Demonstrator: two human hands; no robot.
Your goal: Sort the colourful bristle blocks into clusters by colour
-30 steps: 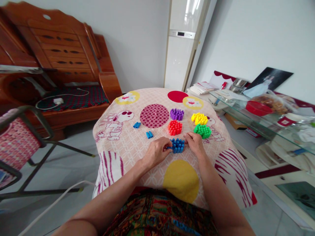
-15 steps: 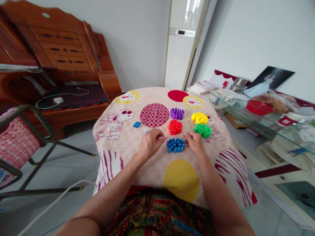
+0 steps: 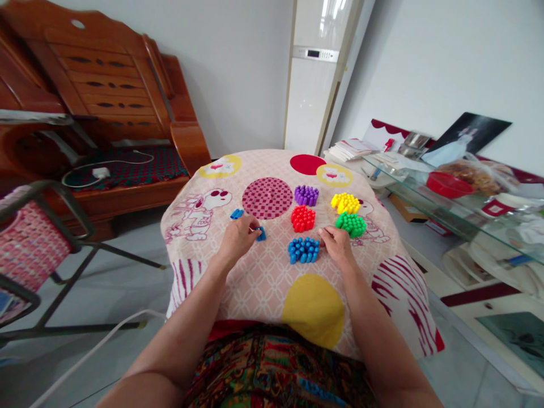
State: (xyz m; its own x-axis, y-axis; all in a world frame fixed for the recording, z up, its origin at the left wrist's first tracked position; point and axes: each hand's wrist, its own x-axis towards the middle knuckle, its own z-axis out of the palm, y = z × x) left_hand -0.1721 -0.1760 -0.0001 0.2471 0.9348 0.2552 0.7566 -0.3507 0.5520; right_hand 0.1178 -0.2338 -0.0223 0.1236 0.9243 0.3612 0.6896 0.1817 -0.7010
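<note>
Small blue pegs (image 3: 261,233) lie on the patterned tablecloth at the fingertips of my left hand (image 3: 238,238), whose thumb and fingers close on them. Another few blue pegs (image 3: 237,214) lie just beyond that hand. My right hand (image 3: 336,243) rests at the right side of a cluster of upright blue pegs (image 3: 304,250). Its fingers are curled in, and whatever they may hold is hidden. Behind the blue cluster stand similar clusters of red pegs (image 3: 303,219), purple pegs (image 3: 306,196), green pegs (image 3: 351,225) and yellow pegs (image 3: 345,203).
The pegs share a round table with a printed tablecloth (image 3: 255,289). On the right a glass shelf (image 3: 408,184) bears a red bowl (image 3: 448,185) and papers (image 3: 348,150). At the left are a wooden bench (image 3: 106,85) and a metal-framed chair (image 3: 42,249).
My left hand has moved left, away from the blue cluster, to the loose blue pegs, which now show beside its fingertips. The right hand has stayed almost in place.
</note>
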